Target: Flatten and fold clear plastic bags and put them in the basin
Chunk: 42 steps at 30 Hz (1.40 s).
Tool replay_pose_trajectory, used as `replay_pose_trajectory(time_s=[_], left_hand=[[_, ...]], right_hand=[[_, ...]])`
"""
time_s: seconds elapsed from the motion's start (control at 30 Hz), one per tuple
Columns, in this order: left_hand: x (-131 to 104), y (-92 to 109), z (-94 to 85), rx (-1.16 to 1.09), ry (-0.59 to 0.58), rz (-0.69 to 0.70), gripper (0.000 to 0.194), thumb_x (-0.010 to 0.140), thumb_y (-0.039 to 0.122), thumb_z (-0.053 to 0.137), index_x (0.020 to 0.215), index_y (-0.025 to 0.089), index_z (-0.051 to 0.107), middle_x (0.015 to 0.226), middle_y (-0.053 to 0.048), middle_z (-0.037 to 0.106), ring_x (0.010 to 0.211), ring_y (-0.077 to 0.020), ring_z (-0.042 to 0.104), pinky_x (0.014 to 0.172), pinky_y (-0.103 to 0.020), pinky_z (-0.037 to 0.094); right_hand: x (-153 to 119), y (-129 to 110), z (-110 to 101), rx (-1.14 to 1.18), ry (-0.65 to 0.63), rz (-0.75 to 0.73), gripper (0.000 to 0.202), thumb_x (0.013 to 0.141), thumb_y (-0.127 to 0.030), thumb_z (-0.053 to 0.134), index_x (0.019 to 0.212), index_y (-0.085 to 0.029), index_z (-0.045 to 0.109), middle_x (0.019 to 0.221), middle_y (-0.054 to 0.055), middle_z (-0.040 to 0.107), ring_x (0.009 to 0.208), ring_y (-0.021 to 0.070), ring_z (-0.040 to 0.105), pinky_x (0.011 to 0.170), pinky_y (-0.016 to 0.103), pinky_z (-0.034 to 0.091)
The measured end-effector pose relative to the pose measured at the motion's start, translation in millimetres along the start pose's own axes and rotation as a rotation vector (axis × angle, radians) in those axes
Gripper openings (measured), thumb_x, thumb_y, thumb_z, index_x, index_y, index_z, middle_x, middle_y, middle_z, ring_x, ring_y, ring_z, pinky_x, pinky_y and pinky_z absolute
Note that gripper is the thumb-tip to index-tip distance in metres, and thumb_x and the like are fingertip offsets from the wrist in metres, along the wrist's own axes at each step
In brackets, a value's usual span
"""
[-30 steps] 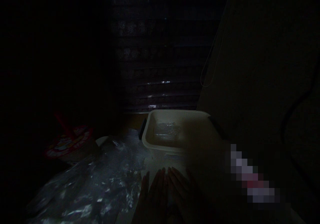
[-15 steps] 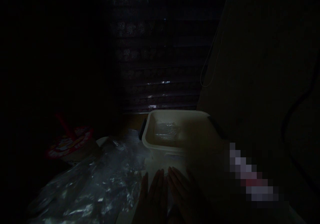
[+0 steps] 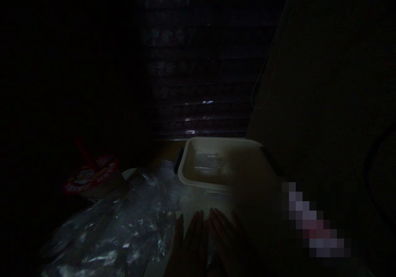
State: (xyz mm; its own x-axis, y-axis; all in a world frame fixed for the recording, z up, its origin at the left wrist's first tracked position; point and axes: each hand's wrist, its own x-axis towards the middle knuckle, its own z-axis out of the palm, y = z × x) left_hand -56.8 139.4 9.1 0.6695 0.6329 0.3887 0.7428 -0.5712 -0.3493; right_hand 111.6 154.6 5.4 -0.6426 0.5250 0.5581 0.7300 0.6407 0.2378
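Note:
In dim light my left hand (image 3: 189, 244) lies at the bottom of the head view, palm down, its fingers stretched out and pointing away from me. Beside it my right hand (image 3: 225, 240) rests in the same way, the two nearly meeting along their inner edges. Both seem to lie on a pale flat surface (image 3: 201, 203), and neither visibly grips anything. Just beyond the fingertips stands a white plastic tub (image 3: 198, 184) with clear plastic packets (image 3: 207, 163) in it. Shadow hides the tub's right part and much of my right hand.
Crinkled clear plastic bags (image 3: 123, 231) spread out left of my hands. Behind them stands a cup (image 3: 93, 176) with a red patterned lid and a red straw. A dark slatted blind (image 3: 198, 71) is at the back, with a looped cord (image 3: 260, 107). A pixelated patch covers something at right.
The whole view has shifted slightly, so the tub, cup and bags appear a little further right. Both hands keep the same flat pose in front of the tub.

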Motion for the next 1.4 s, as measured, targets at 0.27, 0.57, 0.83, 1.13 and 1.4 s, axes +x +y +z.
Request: replay_pose_trajectory(time_s=[0.27,0.57,0.83,1.13,1.4], left_hand=[[-1,5,8.4,-0.082,0.06,-0.112,0.043,0.082,0.035,0.026,0.115,0.015,0.045,0.118,-0.01,0.048,0.119,-0.024,0.025,0.097,-0.049,-0.001],[1,6,13.2,-0.108,0.119,-0.114,0.041,0.082,0.032,0.026,0.114,0.015,0.045,0.116,-0.008,0.051,0.121,-0.0225,0.019,0.097,-0.05,-0.002],[1,6,13.4,-0.075,0.104,-0.087,0.04,0.081,0.035,0.029,0.11,0.015,0.049,0.114,-0.007,0.052,0.121,-0.0232,0.018,0.096,-0.05,-0.003],[0,6,15.2,-0.072,0.091,-0.098,0.041,0.08,0.032,0.028,0.113,0.014,0.045,0.116,-0.01,0.05,0.12,-0.0236,0.021,0.096,-0.051,-0.002],[3,3,4.3,-0.073,0.1,-0.084,0.041,0.081,0.034,0.029,0.11,0.012,0.048,0.114,-0.01,0.052,0.116,-0.0223,0.03,0.097,-0.047,-0.002]], right_hand=[[-3,-3,-5,-0.01,-0.005,0.01,0.044,0.078,-0.037,0.033,0.112,-0.012,0.047,0.116,0.009,0.05,0.109,0.0239,0.04,0.089,0.041,0.028],[2,-8,-10,-0.062,0.01,0.043,0.038,0.08,-0.028,0.029,0.109,-0.015,0.051,0.114,0.005,0.052,0.108,0.0185,0.04,0.095,0.038,0.02],[6,-11,-6,-0.056,0.066,0.056,0.034,0.081,-0.024,0.029,0.1,-0.015,0.056,0.106,0.003,0.058,0.101,0.0178,0.045,0.096,0.039,0.012],[0,-6,-8,-0.071,-0.033,0.013,0.052,0.076,-0.041,0.031,0.115,-0.01,0.044,0.122,0.01,0.043,0.112,0.025,0.036,0.083,0.041,0.031],[-3,-6,-9,0.043,-0.098,0.016,0.054,0.077,-0.04,0.032,0.12,-0.009,0.038,0.123,0.011,0.041,0.114,0.0235,0.035,0.085,0.04,0.031]])
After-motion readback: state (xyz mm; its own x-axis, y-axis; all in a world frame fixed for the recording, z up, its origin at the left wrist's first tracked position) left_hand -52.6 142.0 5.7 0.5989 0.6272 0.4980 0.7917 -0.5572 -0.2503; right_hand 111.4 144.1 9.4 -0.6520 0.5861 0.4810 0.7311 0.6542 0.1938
